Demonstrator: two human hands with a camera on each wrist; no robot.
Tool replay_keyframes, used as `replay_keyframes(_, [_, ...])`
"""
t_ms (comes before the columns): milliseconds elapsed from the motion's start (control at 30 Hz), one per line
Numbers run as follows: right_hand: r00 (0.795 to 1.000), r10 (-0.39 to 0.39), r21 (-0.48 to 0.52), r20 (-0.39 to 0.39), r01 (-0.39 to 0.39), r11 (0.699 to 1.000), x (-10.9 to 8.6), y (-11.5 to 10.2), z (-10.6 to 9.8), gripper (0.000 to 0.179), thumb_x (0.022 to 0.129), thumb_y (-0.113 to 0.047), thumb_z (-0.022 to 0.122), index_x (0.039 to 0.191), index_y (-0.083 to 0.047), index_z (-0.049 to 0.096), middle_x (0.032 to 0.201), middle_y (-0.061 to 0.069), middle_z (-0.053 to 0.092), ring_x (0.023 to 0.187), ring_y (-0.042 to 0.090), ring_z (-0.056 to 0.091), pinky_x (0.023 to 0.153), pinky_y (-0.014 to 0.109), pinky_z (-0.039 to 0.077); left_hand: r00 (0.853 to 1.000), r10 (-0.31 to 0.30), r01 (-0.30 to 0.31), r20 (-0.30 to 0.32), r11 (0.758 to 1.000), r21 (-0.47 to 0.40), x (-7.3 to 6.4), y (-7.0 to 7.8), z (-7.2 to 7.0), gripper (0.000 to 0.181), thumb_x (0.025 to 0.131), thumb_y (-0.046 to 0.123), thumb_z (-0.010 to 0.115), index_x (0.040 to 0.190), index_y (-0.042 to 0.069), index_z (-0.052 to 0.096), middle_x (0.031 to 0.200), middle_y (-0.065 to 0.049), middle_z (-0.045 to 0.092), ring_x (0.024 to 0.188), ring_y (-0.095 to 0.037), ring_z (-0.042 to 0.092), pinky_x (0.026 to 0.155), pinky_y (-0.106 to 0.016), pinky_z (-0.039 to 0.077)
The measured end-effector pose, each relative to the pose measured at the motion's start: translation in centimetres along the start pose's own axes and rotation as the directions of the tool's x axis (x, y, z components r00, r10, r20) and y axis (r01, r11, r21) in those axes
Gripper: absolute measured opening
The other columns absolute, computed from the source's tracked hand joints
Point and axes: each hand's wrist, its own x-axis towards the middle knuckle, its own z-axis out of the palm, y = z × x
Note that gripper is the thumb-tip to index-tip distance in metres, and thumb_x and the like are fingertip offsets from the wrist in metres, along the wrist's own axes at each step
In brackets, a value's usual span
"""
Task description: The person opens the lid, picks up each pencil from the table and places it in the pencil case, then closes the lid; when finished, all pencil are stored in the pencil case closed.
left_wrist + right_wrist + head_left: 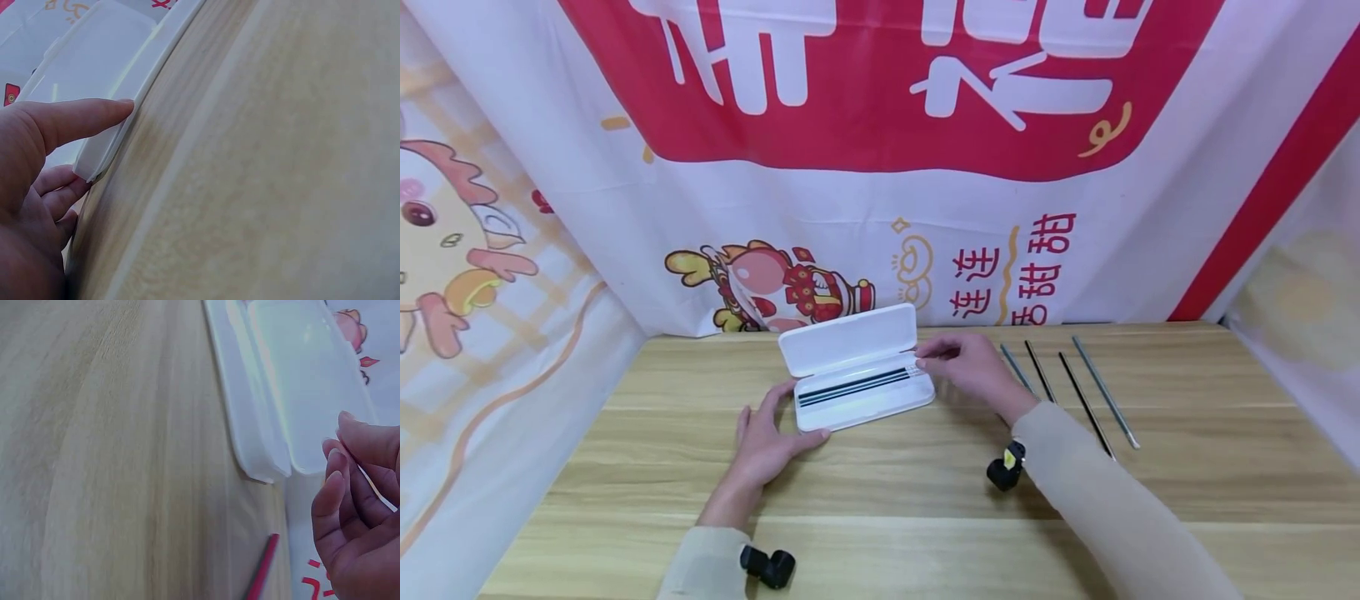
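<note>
A white pencil case (865,414) lies on the table with its lid (848,340) raised. Several dark, slim pencils (853,387) lie lengthwise inside it. My left hand (767,446) holds the case's left end, its thumb on the front edge and fingers around the far side. At the right end, my right hand (966,367) hovers close to the pencil ends. In the right wrist view its fingers (334,494) are loosely bent with the thumb near the index finger. No object shows between them.
More dark and blue-grey pencils (1103,392) lie apart on the wooden table (910,508), right of the case and partly behind the right forearm. In the right wrist view a reddish stick end (264,565) lies near the case. A printed cloth (880,200) hangs behind the table.
</note>
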Motion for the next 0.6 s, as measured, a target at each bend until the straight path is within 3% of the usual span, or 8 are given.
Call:
replay_keyframes(267, [0.999,0.035,0.06,-0.018,-0.034,0.998,-2.7,0.2,-2.1,0.019,0.098,-0.026,0.08,0.116,-0.019,0.08,0.118,0.0,0.076,0.107,0.022,0.066,0.089,0.034,0.057,1.0,-0.008,0.008,-0.002,1.0,-0.001,0.1,-0.1,-0.1,0.097,0.085,0.037,0.092,0.165,0.027,0.037,0.181,-0.012,0.023,0.166,-0.047,-0.018,0.133,-0.071,-0.011])
replay_keyframes(467, [0.998,0.0,-0.016,-0.067,-0.001,1.0,-4.8,0.7,-4.0,0.019,0.099,-0.034,0.08,0.113,-0.022,0.081,0.113,0.001,0.078,0.103,0.022,0.067,0.084,0.032,0.056,1.0,-0.012,0.012,-0.001,1.0,-0.001,0.1,0.0,-0.1,0.096,0.086,0.036,0.091,0.165,0.028,0.037,0.181,-0.011,0.022,0.166,-0.046,-0.019,0.133,-0.071,-0.011])
replay_keyframes(600, [0.996,-0.004,-0.036,-0.086,0.001,0.999,-6.3,1.4,-5.1,0.022,0.099,-0.037,0.079,0.115,-0.022,0.08,0.12,0.002,0.075,0.107,0.023,0.065,0.086,0.032,0.055,1.0,-0.02,0.02,0.004,1.0,0.004,0.1,0.1,0.0,0.096,0.087,0.037,0.091,0.165,0.028,0.036,0.181,-0.012,0.021,0.166,-0.047,-0.019,0.133,-0.071,-0.012])
